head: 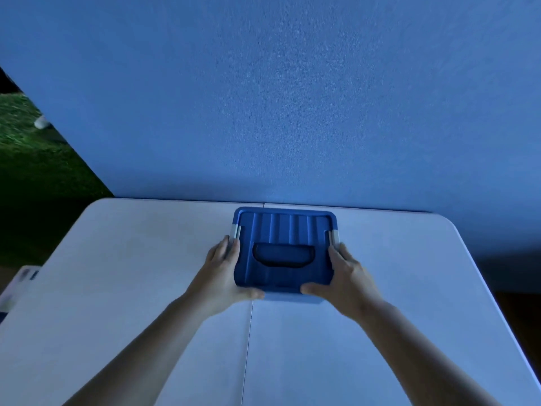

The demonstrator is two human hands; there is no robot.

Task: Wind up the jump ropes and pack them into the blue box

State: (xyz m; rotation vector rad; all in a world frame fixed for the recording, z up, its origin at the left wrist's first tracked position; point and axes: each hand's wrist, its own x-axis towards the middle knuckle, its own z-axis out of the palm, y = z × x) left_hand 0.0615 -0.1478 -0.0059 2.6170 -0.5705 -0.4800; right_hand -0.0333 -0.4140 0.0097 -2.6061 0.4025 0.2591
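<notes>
A blue box (pixel 284 230) with a ribbed lid, a dark recessed handle and grey side clasps stands on the white table (pixel 146 259), near its far edge. The lid is on. My left hand (pixel 224 273) grips the box's left side, thumb at the front edge. My right hand (pixel 347 273) grips the right side the same way. No jump rope is visible; the inside of the box is hidden.
A blue wall (pixel 292 98) rises right behind the table. Green turf (pixel 29 159) shows at the far left, with a small white object (pixel 41 122) on it. A pale object (pixel 20 281) sits beyond the table's left edge. A seam runs down the tabletop's middle.
</notes>
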